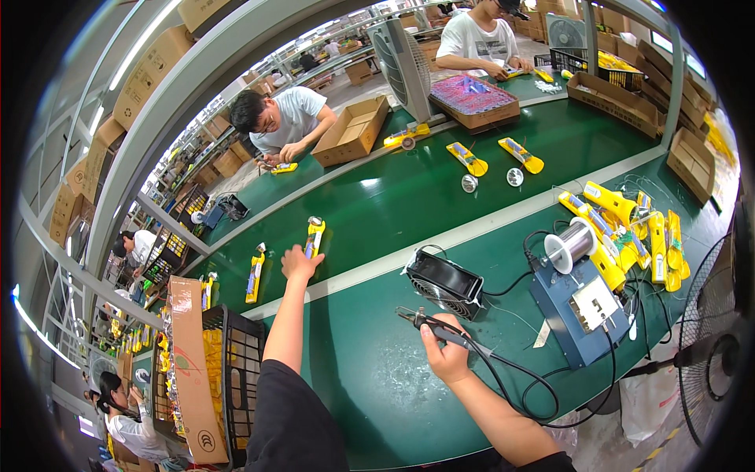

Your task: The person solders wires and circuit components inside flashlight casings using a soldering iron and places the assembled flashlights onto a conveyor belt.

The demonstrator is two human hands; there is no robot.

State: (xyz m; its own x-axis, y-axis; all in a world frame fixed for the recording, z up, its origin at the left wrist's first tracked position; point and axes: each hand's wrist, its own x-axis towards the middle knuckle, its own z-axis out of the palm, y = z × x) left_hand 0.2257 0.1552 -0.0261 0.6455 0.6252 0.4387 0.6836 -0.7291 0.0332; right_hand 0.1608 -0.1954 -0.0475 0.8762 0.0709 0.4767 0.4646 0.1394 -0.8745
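Observation:
My left hand [301,264] reaches over the green belt, its fingers around the near end of a yellow flashlight half [315,234] with a small round metal piece at its far end. A similar yellow flashlight half [255,275] lies to the left of that hand. My right hand [447,348] is closed on a soldering iron [444,330], its tip pointing left above the green table [370,377]. The iron's black cable loops down past my forearm. Just beyond the iron stands a small black fan [444,282].
A blue soldering station [578,311] with a solder wire spool [571,245] stands right, beside piled yellow flashlight parts [629,228]. Flashlight halves with reflectors [515,177] lie farther along the belt [377,197]. A black crate [240,377] stands left. Co-workers [287,122] sit across the belt.

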